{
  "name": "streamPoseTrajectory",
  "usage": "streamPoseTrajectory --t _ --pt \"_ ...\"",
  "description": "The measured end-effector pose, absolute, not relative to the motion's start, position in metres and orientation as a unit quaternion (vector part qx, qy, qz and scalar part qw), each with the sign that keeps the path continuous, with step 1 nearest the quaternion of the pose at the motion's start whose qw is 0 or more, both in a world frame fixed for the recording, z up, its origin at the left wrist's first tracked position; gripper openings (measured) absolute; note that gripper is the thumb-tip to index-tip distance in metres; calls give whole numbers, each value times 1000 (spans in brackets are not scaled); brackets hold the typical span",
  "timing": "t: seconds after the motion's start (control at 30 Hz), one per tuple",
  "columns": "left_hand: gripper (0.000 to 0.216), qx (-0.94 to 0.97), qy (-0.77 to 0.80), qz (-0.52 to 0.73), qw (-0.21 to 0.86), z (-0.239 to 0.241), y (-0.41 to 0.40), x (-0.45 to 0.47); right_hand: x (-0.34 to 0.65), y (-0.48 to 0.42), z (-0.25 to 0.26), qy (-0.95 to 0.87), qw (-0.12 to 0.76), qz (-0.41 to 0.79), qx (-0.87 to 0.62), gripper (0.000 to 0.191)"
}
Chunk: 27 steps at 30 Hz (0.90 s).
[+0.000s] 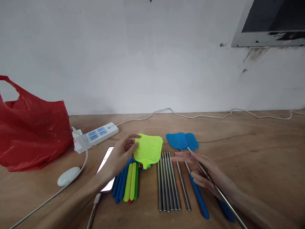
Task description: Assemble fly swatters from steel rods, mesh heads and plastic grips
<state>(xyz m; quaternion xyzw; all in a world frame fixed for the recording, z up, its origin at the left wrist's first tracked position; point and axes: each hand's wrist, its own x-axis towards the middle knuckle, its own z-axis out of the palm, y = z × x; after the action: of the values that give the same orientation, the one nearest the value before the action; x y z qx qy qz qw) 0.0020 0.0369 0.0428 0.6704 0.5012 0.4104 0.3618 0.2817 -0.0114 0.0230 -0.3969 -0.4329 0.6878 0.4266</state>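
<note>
My left hand [122, 155] pinches the left edge of a yellow-green fly swatter head [149, 148], a perforated square paddle with a short neck pointing toward me. In my right hand [207, 170] a slim metal rod [222, 195] lies slanted, its thin tip up by the fingers and its thick end toward the lower right. Several similar metal rods [166, 187] lie side by side between my hands. Beyond my right hand are two blue fly swatters [177, 141], partly overlapping, with blue grips [199, 197] beneath the hand. Blue, yellow and green handle grips [128, 183] are bunched below my left hand.
A lit phone [107, 184] lies under my left forearm. Farther left are a white power strip [101, 132] with a plugged-in charger, a white oval device [69, 176] and a red plastic bag [35, 130]. A white cable [200, 116] runs along the wall.
</note>
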Motion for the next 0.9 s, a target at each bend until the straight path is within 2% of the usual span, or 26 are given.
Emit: streamPoseTrajectory --t 0.3,0.57,0.77,0.9 --pt "38 692 572 336 286 27 57 -20 282 -6 16 -419 431 695 -394 40" --pt "30 747 606 237 133 25 56 -24 282 -6 17 -423 437 694 -386 38" --pt "30 799 551 232 71 26 42 -14 285 -5 16 -399 443 704 -386 40" --pt "24 839 476 257 59 26 32 -7 287 -1 11 -363 481 695 -391 48"
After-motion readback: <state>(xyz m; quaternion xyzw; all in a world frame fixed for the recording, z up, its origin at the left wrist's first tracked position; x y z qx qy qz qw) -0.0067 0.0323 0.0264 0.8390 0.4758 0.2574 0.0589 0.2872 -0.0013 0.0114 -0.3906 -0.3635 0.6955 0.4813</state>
